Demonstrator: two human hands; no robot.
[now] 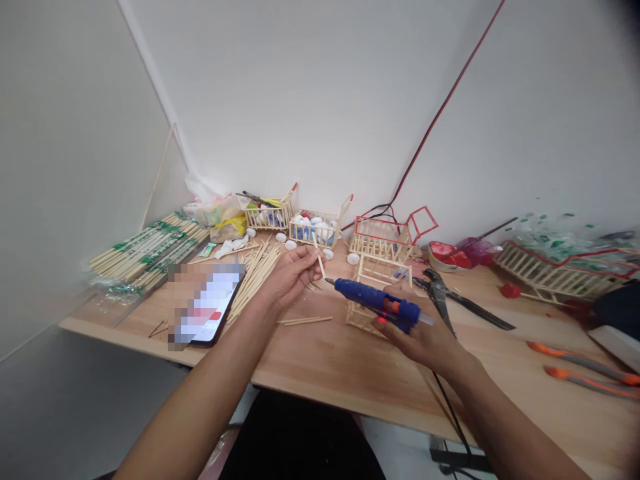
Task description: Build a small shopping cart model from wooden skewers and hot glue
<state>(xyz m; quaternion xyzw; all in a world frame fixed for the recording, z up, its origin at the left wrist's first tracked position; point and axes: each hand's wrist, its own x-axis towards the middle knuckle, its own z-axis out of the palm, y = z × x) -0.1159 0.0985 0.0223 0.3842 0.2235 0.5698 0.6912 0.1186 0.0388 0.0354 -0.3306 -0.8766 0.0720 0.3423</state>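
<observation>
My left hand pinches a short wooden stick, its lower end pointing at the glue gun's tip. In my right hand is a blue glue gun, its nozzle directed left and touching or nearly touching the stick; a clear glue stick pokes out at its back. Behind and partly under the gun stands a small open frame of glued sticks, partly hidden by my right hand. Loose sticks lie in a pile left of my left hand, and a few short ones lie in front.
Small stick carts with white wheels line the wall. A phone and packaged chopsticks are at left. To the right are pliers, orange-grey handles, a bowl of red paint and a larger stick basket. The gun's cord hangs over the front edge.
</observation>
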